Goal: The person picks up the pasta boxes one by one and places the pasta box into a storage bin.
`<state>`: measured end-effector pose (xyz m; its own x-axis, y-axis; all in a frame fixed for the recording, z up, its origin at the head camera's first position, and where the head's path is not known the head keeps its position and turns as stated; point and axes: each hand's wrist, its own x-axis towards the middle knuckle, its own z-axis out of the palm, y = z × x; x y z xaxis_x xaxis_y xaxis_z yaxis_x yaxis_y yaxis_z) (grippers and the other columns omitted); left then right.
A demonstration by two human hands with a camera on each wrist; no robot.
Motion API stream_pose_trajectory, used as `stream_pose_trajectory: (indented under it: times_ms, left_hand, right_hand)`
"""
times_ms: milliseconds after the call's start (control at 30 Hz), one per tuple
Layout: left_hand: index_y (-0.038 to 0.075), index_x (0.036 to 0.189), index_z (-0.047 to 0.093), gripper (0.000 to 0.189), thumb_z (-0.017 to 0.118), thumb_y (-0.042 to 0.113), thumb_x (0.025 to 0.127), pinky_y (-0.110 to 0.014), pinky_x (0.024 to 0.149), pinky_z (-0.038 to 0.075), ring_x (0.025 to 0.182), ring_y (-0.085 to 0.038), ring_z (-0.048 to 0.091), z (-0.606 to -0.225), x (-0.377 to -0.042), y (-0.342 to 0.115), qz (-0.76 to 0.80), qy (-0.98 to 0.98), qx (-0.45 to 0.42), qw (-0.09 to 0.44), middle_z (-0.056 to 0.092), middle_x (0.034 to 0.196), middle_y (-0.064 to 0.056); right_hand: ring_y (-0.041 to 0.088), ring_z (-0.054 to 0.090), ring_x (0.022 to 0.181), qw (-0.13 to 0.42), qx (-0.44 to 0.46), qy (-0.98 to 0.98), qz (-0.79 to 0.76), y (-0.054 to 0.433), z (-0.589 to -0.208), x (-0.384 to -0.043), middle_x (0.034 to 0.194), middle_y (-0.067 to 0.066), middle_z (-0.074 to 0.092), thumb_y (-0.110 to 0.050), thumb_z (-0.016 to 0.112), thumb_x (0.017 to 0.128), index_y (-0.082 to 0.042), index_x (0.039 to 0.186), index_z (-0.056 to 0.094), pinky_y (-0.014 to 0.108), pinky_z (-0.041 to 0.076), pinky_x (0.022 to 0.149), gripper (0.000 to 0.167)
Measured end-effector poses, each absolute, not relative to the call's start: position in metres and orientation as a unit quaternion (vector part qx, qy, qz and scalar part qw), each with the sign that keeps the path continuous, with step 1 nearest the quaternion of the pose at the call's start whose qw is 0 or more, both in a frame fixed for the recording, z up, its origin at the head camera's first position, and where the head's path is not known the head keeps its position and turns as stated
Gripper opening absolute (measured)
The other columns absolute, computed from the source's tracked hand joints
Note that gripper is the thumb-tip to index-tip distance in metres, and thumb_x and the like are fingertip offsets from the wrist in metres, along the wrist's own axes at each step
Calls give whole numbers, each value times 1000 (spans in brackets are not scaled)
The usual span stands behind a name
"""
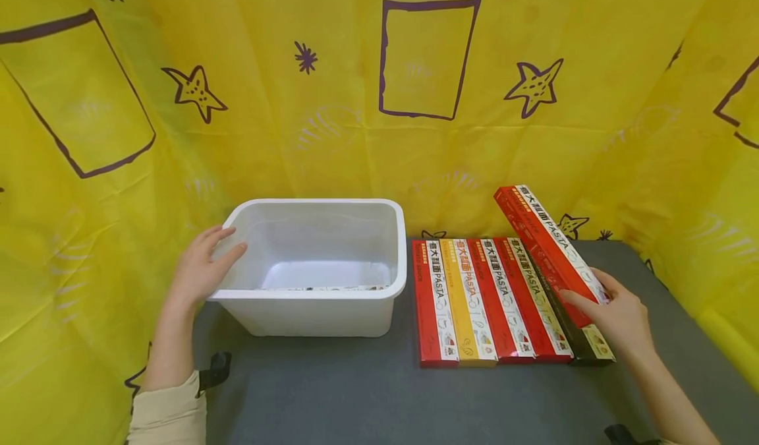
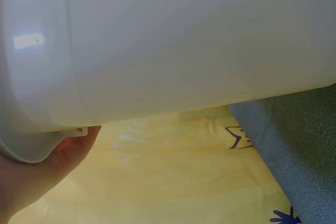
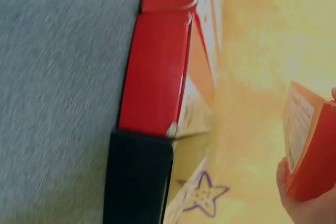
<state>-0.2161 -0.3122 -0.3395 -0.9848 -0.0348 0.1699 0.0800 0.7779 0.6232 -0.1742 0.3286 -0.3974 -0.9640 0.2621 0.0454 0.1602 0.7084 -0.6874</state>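
My right hand (image 1: 619, 313) holds a red pasta box (image 1: 548, 247) with a white label strip by its near end, thumb on one side and fingers on the other. The box is tilted above the right end of a row of pasta boxes, its far end raised; the right wrist view shows the red box (image 3: 317, 148) apart from the row. My left hand (image 1: 204, 264) grips the left rim of a white plastic bin (image 1: 320, 313). In the left wrist view, fingers (image 2: 73, 148) curl beneath the bin's lip (image 2: 31, 148). Inside the bin, a printed strip (image 1: 350, 288) barely shows above the front rim.
Right of the bin, several pasta boxes lie side by side: a red box (image 1: 435, 300), a yellow box (image 1: 471, 300), further red ones and a black box (image 1: 587, 346) at the right end. All lie on a dark grey table (image 1: 332, 392). A yellow patterned curtain (image 1: 344, 102) surrounds it.
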Motion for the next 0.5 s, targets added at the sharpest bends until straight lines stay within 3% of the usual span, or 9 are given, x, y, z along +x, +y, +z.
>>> stream_pose_trajectory:
  times_ms: [200, 500]
  left_hand:
    - [-2, 146, 39, 68, 49, 47, 99, -73, 102, 21, 137, -54, 20, -339, -216, -312, -336, -938, -7, 81, 23, 154, -30]
    - [-2, 145, 40, 68, 49, 47, 99, -73, 103, 20, 137, -54, 20, -339, -216, -312, -335, -939, -9, 81, 23, 153, -30]
  right_hand:
    - [30, 54, 95, 75, -86, -914, 390, 311, -395, -179, 126, 28, 53, -52, 68, 86, -8, 150, 37, 27, 47, 56, 83]
    - [34, 52, 103, 65, -65, -896, 434, 288, -385, -184, 129, 26, 51, -50, 68, 86, -9, 150, 37, 24, 52, 61, 82]
